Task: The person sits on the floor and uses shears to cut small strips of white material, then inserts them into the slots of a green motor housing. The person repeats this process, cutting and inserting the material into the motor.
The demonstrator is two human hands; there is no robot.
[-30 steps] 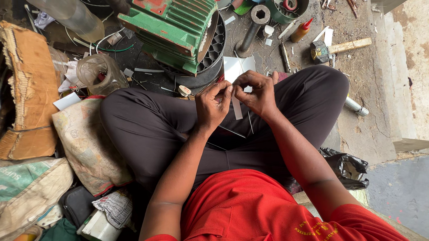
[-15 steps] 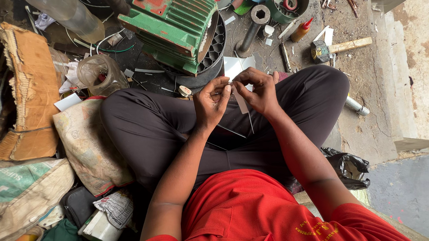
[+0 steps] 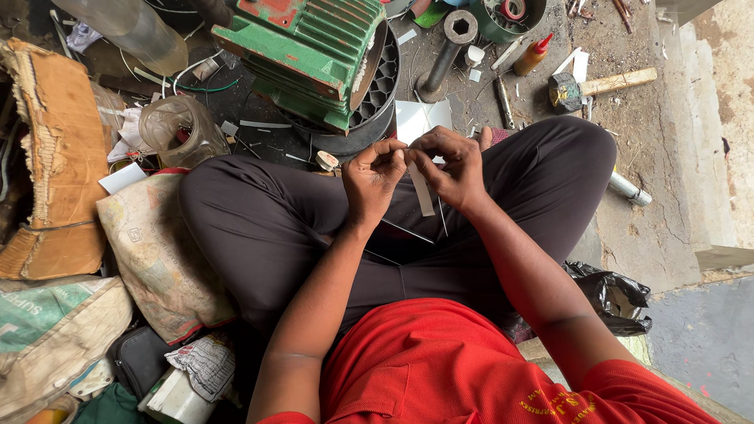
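The left hand (image 3: 374, 179) and the right hand (image 3: 454, 169) meet above the crossed legs, fingertips pinched together on the top end of a narrow white strip (image 3: 423, 191) that hangs down between them over the dark trousers (image 3: 266, 226); both hands are closed on it, the left from its own side, the right from the other. Thin wires (image 3: 408, 232) lie across the lap just below the strip. Just beyond the hands a white sheet (image 3: 419, 117) lies on the floor, next to a green motor (image 3: 317, 43) tipped on its side with its slotted round opening facing the person. Farther right a hammer (image 3: 598, 87) with a wooden handle rests on the dirty concrete, near a small orange bottle (image 3: 532, 56). On the left a clear plastic jar (image 3: 179, 128) stands beside torn cardboard (image 3: 56, 151) and a worn sack (image 3: 160, 258)
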